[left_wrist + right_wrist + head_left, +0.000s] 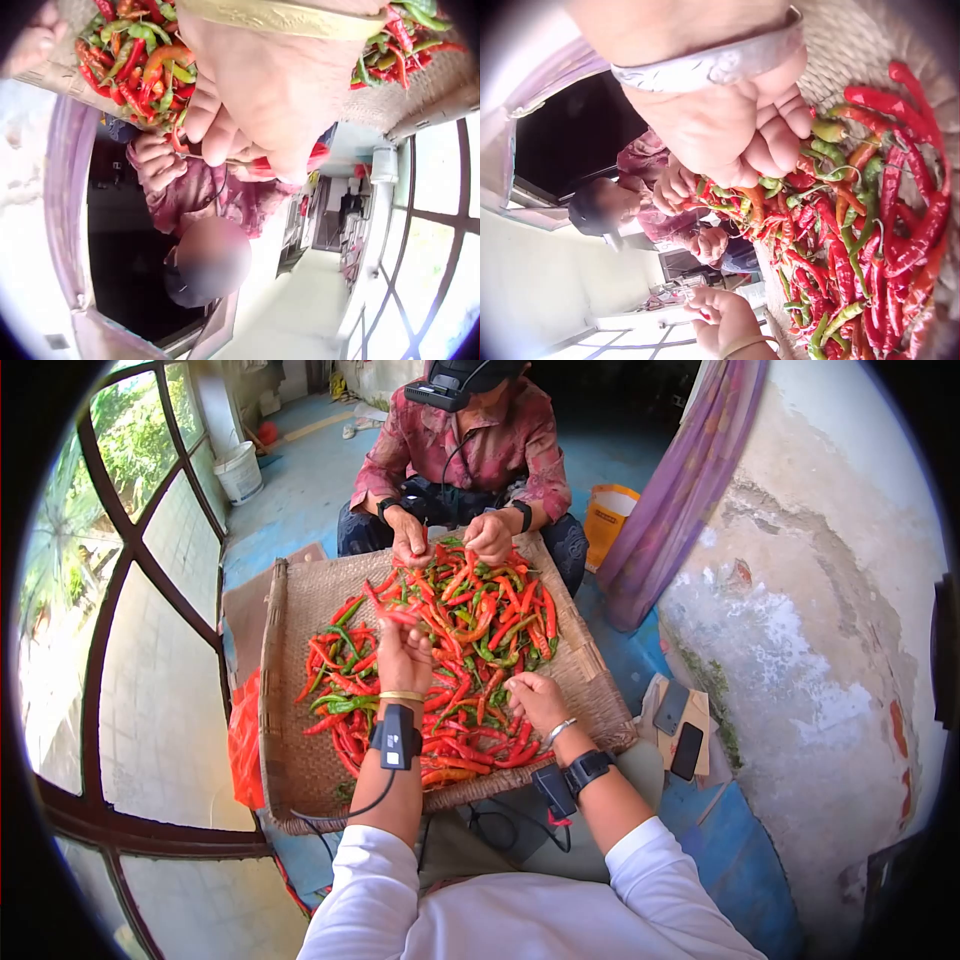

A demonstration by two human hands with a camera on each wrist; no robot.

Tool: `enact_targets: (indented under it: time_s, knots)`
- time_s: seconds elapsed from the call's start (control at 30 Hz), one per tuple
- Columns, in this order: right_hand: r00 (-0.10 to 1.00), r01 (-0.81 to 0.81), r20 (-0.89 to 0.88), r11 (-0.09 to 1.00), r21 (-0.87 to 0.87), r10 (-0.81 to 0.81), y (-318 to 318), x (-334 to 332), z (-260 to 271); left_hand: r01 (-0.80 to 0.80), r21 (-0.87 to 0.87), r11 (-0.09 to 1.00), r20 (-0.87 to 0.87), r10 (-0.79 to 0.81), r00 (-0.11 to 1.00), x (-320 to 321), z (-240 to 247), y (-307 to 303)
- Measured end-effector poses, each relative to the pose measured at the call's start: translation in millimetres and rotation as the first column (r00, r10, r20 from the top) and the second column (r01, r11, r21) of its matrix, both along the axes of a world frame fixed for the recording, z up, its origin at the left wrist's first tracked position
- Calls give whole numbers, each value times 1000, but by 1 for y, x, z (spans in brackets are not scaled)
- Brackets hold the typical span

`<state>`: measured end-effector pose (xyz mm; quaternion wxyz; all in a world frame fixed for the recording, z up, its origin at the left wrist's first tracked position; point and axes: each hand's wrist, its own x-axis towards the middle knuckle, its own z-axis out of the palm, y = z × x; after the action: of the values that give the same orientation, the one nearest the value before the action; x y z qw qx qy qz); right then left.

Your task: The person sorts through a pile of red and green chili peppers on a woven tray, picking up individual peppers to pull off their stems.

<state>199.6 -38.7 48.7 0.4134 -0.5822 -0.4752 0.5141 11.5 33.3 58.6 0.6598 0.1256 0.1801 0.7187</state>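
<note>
My left hand (405, 660) is raised over the peppers, palm up, and pinches a red chili pepper (376, 600). In the left wrist view, this pepper (319, 156) shows beyond the thumb, partly hidden by the fingers. My right hand (540, 702) hovers low at the near right of the heap, its fingers loosely bent. The right wrist view shows those fingertips close to several peppers (829, 131), with nothing visible in the grasp. Red, green and orange chili peppers (470, 745) lie heaped on a woven tray (300, 750).
Across the tray sits another person (460, 450), both hands at the far edge of the heap. Two phones (672, 707) lie at the right on a board. A red plastic bag (245, 740) touches the tray's left side. A yellow container (608, 525) and a white bucket (238, 472) stand farther off.
</note>
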Motion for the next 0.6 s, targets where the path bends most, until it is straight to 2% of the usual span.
enact_targets:
  time_s: [0.03, 0.07, 0.1, 0.13, 0.17, 0.2, 0.23, 0.27, 0.3, 0.4, 0.6]
  knots:
    - [1000, -2, 0, 1000, -4, 2, 1, 1, 0, -107, -48, 993, -2, 107, 994, -4, 6, -1]
    - [1000, 29, -3, 999, -39, -29, 2, 2, 0, -86, -72, 994, -122, 77, 990, -7, -7, 3]
    - [998, 60, -5, 996, -73, -61, 3, 1, -1, -36, -53, 998, -321, 17, 947, -6, -23, 5]
    - [998, 64, 0, 995, -76, -64, 4, 0, -1, 81, -124, 989, -622, -141, 771, -3, -45, 11]
    - [998, 65, -3, 995, -80, -66, 4, 0, -1, 167, -230, 959, -830, -283, 481, -2, -60, 14]
    - [998, 60, -6, 996, -69, -60, 3, 0, -2, 170, -235, 957, -829, -289, 479, 2, -62, 6]
    - [999, 54, -8, 997, -56, -54, 3, 0, -2, 213, -154, 965, -988, -156, -7, 10, -58, -5]
    - [998, 55, -7, 997, -57, -56, 3, 0, -2, 291, -100, 951, -876, 55, -479, 17, -53, -12]
    - [998, 63, 8, 996, -64, -63, 3, 1, -3, 292, -101, 951, -877, 53, -478, 21, -49, -15]
    - [997, 65, 39, 995, -75, -62, 1, 2, -4, 231, -248, 941, -653, 13, -757, 30, -28, -23]
    - [996, 26, 86, 996, -81, -19, 2, 4, -13, 123, -150, 981, -521, 28, -853, 33, -49, -22]
